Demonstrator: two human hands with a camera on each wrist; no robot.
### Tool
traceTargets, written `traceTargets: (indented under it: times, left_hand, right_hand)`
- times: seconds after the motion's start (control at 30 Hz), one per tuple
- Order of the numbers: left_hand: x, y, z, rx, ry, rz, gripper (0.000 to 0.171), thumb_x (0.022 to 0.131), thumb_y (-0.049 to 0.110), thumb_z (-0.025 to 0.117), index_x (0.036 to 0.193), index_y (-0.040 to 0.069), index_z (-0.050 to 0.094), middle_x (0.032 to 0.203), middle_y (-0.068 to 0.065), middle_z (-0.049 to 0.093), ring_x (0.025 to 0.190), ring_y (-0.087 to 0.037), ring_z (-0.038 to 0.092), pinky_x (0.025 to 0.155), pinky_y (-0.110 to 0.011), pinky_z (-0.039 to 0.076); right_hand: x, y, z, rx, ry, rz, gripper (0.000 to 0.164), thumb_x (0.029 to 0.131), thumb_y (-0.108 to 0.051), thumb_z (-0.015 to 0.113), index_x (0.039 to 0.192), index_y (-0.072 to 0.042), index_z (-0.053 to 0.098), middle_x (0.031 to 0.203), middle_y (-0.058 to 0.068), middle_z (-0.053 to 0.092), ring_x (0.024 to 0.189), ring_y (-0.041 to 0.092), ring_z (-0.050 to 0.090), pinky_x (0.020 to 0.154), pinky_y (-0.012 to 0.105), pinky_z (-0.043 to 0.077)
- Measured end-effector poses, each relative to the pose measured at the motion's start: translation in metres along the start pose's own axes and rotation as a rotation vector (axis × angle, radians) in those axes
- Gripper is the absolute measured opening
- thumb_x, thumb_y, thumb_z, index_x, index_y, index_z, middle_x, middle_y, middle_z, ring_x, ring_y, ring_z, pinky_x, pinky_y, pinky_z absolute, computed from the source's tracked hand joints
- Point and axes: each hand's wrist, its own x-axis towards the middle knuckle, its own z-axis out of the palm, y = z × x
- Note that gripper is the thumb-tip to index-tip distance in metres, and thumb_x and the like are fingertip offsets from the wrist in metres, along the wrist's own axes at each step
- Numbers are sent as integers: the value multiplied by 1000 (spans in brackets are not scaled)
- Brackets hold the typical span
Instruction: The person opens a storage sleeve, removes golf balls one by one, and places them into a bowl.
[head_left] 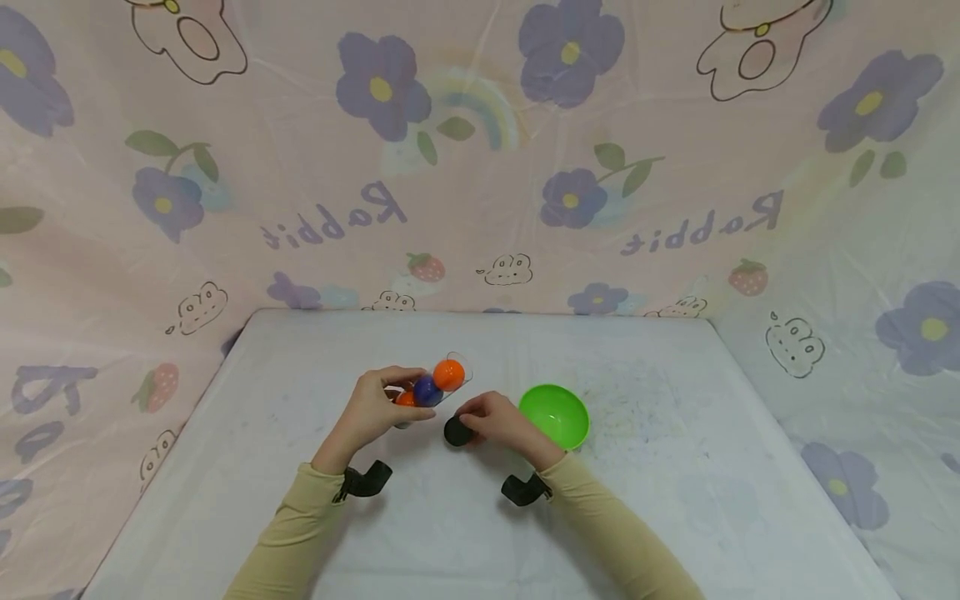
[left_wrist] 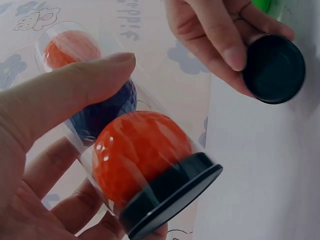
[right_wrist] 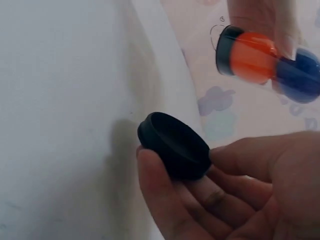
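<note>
My left hand (head_left: pixel 375 408) grips a clear plastic tube (left_wrist: pixel 80 150) tilted above the table. Inside it sit an orange golf ball (left_wrist: pixel 142 155), a dark blue golf ball (left_wrist: pixel 107 110) and another orange ball (head_left: pixel 449 375) in a row. A black cap (left_wrist: pixel 172 195) closes the tube's lower end, near the wrist side; the upper end shows no cap. To the right, my right hand (head_left: pixel 498 418) pinches a loose black cap (right_wrist: pixel 172 147) between thumb and fingers, its hollow side showing. The cap is apart from the tube.
A bright green bowl (head_left: pixel 570 417) stands on the white-covered table (head_left: pixel 675 517), just right of and behind my right hand. Behind the table hangs a patterned cloth (head_left: pixel 480 192) with flowers and rabbits. Black wrist mounts (head_left: pixel 367 479) stick out inward from both sleeves.
</note>
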Motion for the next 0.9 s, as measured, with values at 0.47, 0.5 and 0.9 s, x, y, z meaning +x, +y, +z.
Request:
traceTargets:
  times: [0.47,0.5,0.9]
  left_hand:
    - [1,-1,5,-11,-2,-4,53,65,17,90,114,12,70,111,-1,65,95,-23,56,85,-39,49]
    - [1,-1,5,-11,-2,-6,53,65,18,90,114,13,70,111,0,65,94,-23,56,84,-39,49]
    - [2,-4,10,-16,-10,1,51,65,14,90,113,16,71,109,1,65,92,-23,56,81,-38,50]
  right_hand:
    - [-2,3,5,-99,41,-16,21,91,-8,61,108,2,69,97,9,69,73,13,62,63,24,51]
    - [-2,2,5,-106,45,-15,21,91,-8,61,108,1,70,98,9,69,74,12,61,63,24,51]
    - [-13,-8,-2,-88,45,-61,29,92,-9,61,118,4,64,112,15,65,98,27,64,81,36,53]
